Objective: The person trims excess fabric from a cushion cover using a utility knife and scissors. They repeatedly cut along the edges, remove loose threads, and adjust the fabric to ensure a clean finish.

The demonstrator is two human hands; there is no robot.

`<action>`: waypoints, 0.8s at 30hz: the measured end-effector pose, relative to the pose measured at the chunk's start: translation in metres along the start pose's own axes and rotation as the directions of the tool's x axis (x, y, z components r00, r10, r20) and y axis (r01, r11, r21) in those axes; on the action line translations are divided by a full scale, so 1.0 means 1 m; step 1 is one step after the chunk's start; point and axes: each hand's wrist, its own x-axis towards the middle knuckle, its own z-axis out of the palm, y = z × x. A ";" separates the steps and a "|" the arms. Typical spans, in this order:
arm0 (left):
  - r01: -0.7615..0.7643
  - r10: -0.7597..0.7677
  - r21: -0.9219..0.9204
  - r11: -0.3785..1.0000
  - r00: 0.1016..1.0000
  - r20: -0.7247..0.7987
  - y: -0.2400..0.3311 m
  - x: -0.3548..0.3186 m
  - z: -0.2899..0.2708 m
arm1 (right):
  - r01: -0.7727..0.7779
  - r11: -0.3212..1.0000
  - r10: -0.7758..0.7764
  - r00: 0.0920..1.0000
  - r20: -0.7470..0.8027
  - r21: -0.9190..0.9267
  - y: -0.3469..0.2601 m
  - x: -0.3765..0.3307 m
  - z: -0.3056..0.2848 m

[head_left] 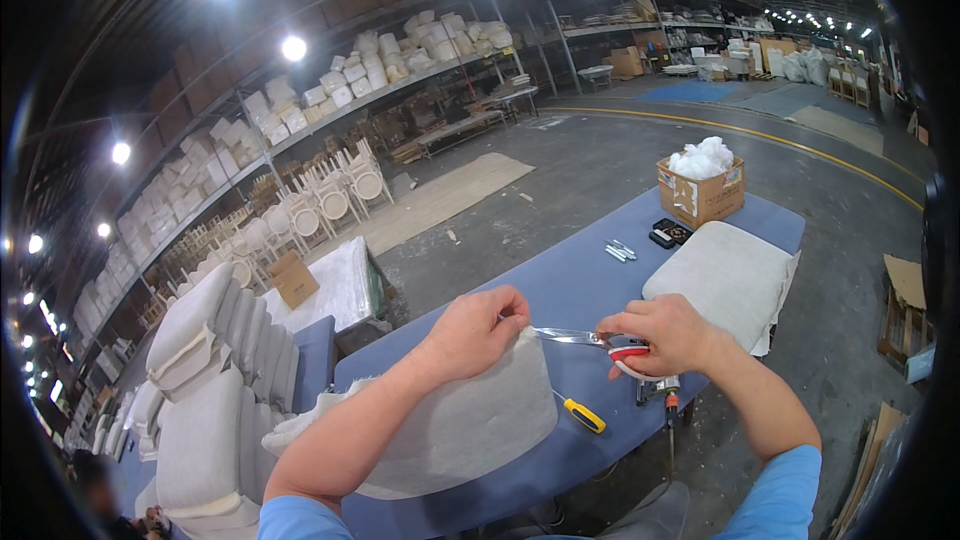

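A light grey fabric-covered seat cushion (480, 430) lies on the blue-topped table in front of me. My left hand (480, 325) is closed, pinching the fabric at its far right corner. In my right hand (670, 335) is a pair of scissors (572, 337) with red and white handles. Their blades point left and reach the pinched corner; whether they are parted is hard to make out. A yellow and black screwdriver (584, 416) rests beside the cushion's right edge. Under my right wrist, partly hidden, is a metal air tool (655, 387) with a hose.
A second grey cushion (715, 270) lies on the table's right part. Behind it are a black case (668, 233), silver strips (620, 250) and a cardboard box (705, 197) of white stuffing. Stacked cushions (200, 430) stand at left, with a person (100, 495) at the lower left edge.
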 end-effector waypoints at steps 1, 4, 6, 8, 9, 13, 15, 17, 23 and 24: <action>0.020 -0.020 0.003 1.000 1.000 -0.003 0.002 0.000 -0.001 | 0.008 1.000 -0.008 1.000 -0.001 -0.003 0.000 0.001 -0.001; 0.030 -0.030 -0.007 1.000 0.999 -0.015 0.002 -0.001 -0.001 | 0.030 1.000 -0.030 1.000 0.006 -0.004 -0.001 0.006 -0.005; 0.030 -0.030 -0.008 1.000 0.999 -0.017 0.004 -0.001 -0.001 | 0.041 0.999 -0.041 0.999 0.020 0.004 0.000 0.009 -0.007; 0.042 -0.042 0.004 0.999 0.999 -0.011 0.005 -0.002 -0.001 | 0.048 0.999 -0.048 0.998 0.035 0.022 0.001 0.012 -0.009; 0.038 -0.038 0.002 0.999 0.999 -0.013 0.006 -0.002 -0.001 | 0.051 0.998 -0.052 0.998 0.042 0.031 0.002 0.013 -0.010; 0.035 -0.035 0.001 0.999 0.999 -0.013 0.008 -0.004 -0.001 | 0.071 0.996 -0.074 0.996 0.056 0.044 0.003 0.017 -0.012; 0.038 -0.038 0.001 0.999 0.999 -0.009 0.008 -0.004 -0.001 | 0.081 0.995 -0.084 0.994 0.069 0.050 0.003 0.019 -0.014; 0.036 -0.036 -0.002 0.999 0.999 -0.007 0.008 -0.005 -0.001 | 0.084 0.994 -0.090 0.993 0.078 0.075 0.002 0.022 -0.015; 0.041 -0.041 -0.003 0.999 0.999 0.001 0.009 -0.004 -0.001 | 0.079 0.990 -0.091 0.991 0.100 0.116 0.005 0.024 -0.016; 0.041 -0.041 -0.010 0.999 0.999 -0.002 0.009 -0.004 -0.001 | 0.079 0.990 -0.091 0.990 0.108 0.118 0.005 0.024 -0.016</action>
